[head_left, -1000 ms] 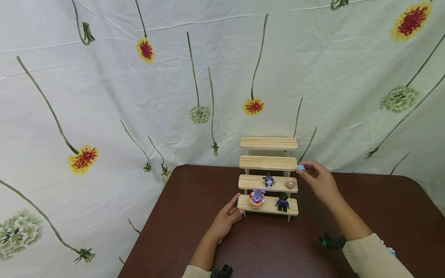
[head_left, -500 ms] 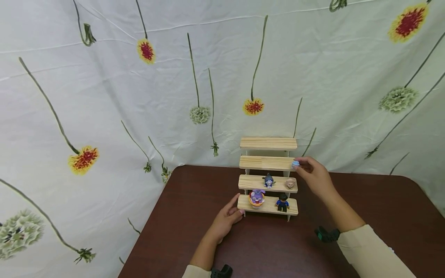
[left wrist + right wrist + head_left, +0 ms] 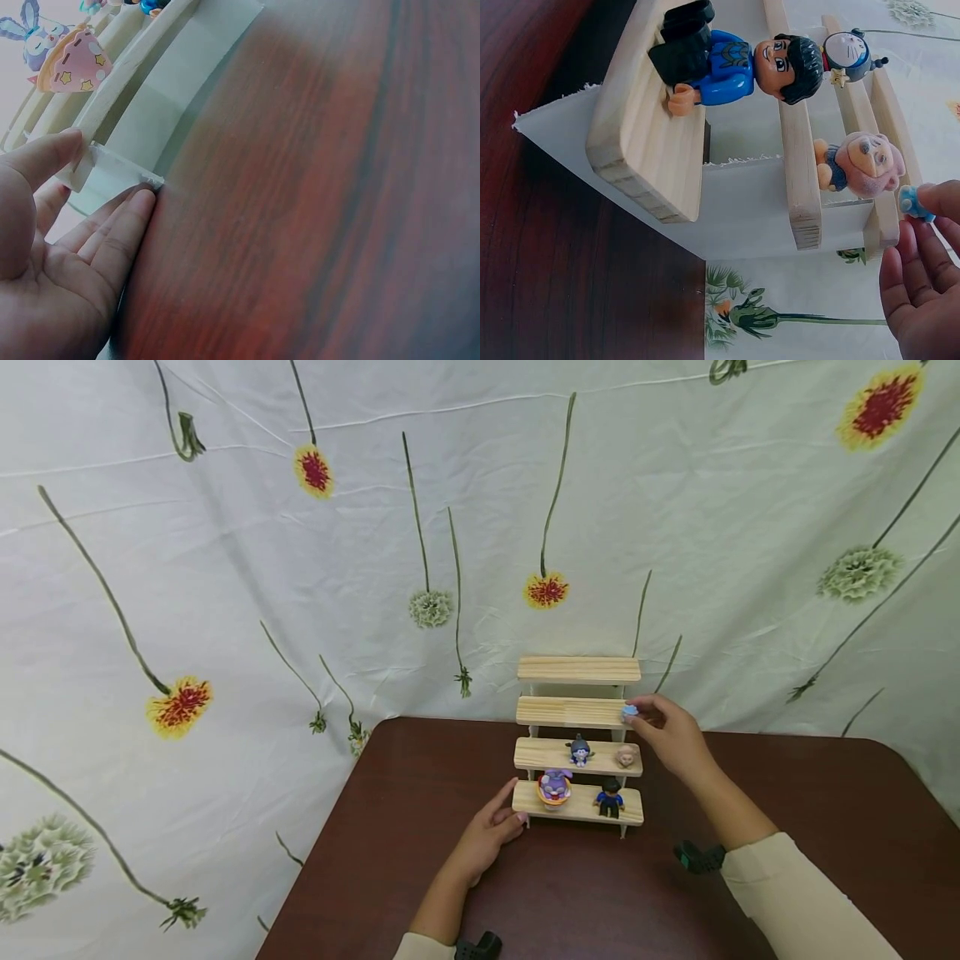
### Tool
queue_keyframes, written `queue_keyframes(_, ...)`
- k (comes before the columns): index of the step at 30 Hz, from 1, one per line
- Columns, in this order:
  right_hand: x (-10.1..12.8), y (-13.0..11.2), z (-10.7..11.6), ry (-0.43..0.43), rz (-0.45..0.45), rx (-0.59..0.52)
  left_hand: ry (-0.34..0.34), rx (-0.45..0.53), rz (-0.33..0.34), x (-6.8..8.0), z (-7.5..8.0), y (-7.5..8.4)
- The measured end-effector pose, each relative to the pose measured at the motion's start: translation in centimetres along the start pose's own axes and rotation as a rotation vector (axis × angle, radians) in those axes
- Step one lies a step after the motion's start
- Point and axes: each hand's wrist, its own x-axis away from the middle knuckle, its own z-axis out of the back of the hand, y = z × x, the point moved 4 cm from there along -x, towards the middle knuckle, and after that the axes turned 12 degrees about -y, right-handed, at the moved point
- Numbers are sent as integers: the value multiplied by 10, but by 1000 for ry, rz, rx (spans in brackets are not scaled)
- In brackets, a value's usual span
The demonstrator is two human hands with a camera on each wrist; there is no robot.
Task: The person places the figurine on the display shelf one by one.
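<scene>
My right hand [image 3: 671, 735] pinches a small light-blue figurine [image 3: 629, 712] between thumb and fingertips, at the right end of the third step up of a wooden tiered stand [image 3: 570, 670]. In the right wrist view the blue figurine [image 3: 915, 203] is at the plank; the fingers partly hide it, and contact with the wood cannot be told. My left hand [image 3: 487, 835] rests against the left end of the lowest step. In the left wrist view its thumb [image 3: 56, 154] touches the plank end, and nearly straight fingers [image 3: 127, 232] touch the white side support [image 3: 124, 166].
On the lowest step are a purple rabbit figure [image 3: 555, 787] and a black-haired toy figure [image 3: 609, 798]. One step up sit a dark-capped figure [image 3: 580, 750] and a pinkish bear figure [image 3: 626, 756]. A flowered cloth [image 3: 480, 552] hangs behind the brown table [image 3: 570, 893].
My right hand has moved left with the blue figurine, from beside the stand's right edge to over the third step's right end. The left hand has stayed put.
</scene>
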Motion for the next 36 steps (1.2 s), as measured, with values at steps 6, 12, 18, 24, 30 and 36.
queue_keyframes(6, -4, 0, -2, -6, 1, 20, 2, -7, -2, 1, -1, 1)
queue_keyframes(12, -5, 0, -3, -15, -5, 13, -9, -2, -8, -1, 1, -3)
queue_keyframes(18, -6, 0, -4, -22, -16, 4, -13, 1, -6, -1, 2, -5)
queue_keyframes(24, -7, 1, -4, -32, -11, 3, -14, -4, -8, -1, 2, -4)
queue_keyframes(30, -7, 1, -3, -49, -16, -1, -15, 0, -7, -1, 2, -4)
queue_keyframes(36, -6, 1, -3, -41, -5, 7, -14, -1, -7, -1, 1, -4)
